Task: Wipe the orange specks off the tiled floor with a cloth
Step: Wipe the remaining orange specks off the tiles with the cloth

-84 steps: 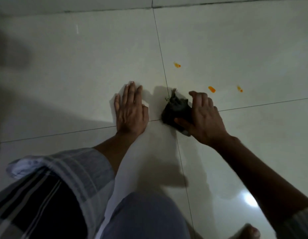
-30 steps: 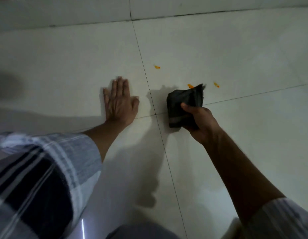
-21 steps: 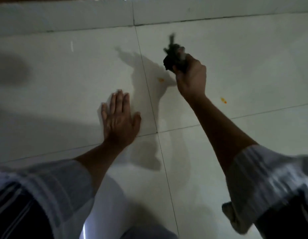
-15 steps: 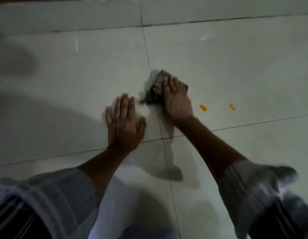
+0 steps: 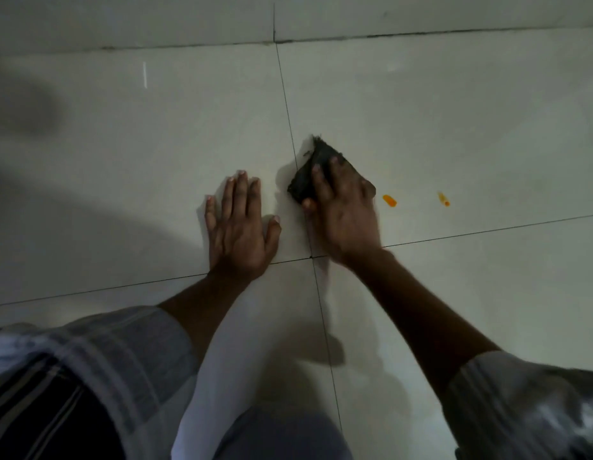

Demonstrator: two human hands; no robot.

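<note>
- Your right hand (image 5: 343,214) presses a dark cloth (image 5: 313,171) flat on the floor (image 5: 454,111), fingers stretched forward over it, thumb at the cloth's near left edge. Fingers look straight and close together, not curled round it.
- The cloth sits just past centre, on the far-right tile, right beside the grout line (image 5: 290,127) that runs from 12 to 6 o'clock. Its frayed tip points to 12 o'clock, clear of your fingers.
- Your left hand (image 5: 238,224) lies palm down on the far-left tile at about 9 o'clock from the cloth, fingers straight and slightly spread, thumb out to the right. It holds nothing. It's near the right hand but not touching it.
- Big orange speck (image 5: 389,200) lies at 3 o'clock from the right hand, just beside the little-finger side, not under the cloth.
- Small orange speck (image 5: 443,199) lies farther out at 3 o'clock, well apart from the hand, with a pale yellowish tail on its far end.
- Both specks lie on the same tile as the cloth, just beyond the cross grout line (image 5: 487,229).
- Striped sleeves: left sleeve (image 5: 89,360) at 7 o'clock, right sleeve (image 5: 521,403) at 5 o'clock, the right one blurred.
- A raised tiled edge (image 5: 421,14) runs along 12 o'clock.
</note>
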